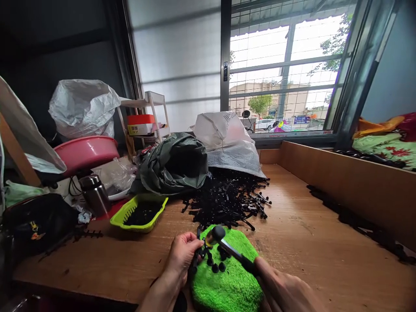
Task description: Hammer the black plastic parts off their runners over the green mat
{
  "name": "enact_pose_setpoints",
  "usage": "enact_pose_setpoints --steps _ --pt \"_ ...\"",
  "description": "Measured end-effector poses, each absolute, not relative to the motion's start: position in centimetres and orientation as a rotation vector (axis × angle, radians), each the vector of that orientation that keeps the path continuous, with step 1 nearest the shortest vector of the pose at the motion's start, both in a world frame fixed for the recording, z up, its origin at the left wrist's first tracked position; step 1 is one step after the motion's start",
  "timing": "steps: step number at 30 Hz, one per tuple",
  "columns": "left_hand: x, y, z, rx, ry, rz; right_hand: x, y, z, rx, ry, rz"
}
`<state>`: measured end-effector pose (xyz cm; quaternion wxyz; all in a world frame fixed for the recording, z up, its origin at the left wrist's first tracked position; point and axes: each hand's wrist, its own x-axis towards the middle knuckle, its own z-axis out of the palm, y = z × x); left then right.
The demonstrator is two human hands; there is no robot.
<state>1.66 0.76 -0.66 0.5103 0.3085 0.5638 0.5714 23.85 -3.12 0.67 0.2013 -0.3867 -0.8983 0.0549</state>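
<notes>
My left hand [182, 256] is closed on a black plastic strip [199, 255] of small parts at the left edge of a green fuzzy pad [227, 286]. My right hand [282, 289] grips the handle of a small mallet [218, 236]; its rounded head hovers just above the strip near my left fingers. Several small black round pieces [217, 265] lie loose on the pad. A big heap of black plastic strips [225, 199] spreads over the wooden table [305, 234] just beyond the pad.
A lime-green basket [139, 212] with black pieces sits left of the heap. Behind are a dark green bag [173, 164], a clear sack [227, 138], a metal flask [95, 195], a pink basin [86, 151] and a black bag [35, 221]. A wooden wall [351, 182] borders the right.
</notes>
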Motion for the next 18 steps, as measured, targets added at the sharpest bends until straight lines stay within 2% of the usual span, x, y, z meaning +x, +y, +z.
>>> enact_pose_setpoints --steps 11,18 --pt "1.4 0.4 -0.3 0.793 1.348 1.359 23.4 -3.0 0.6 -1.132 -2.469 0.151" --pt "-1.2 -3.3 0.7 0.819 1.256 1.333 25.7 -3.5 0.9 -1.115 -2.177 0.270"
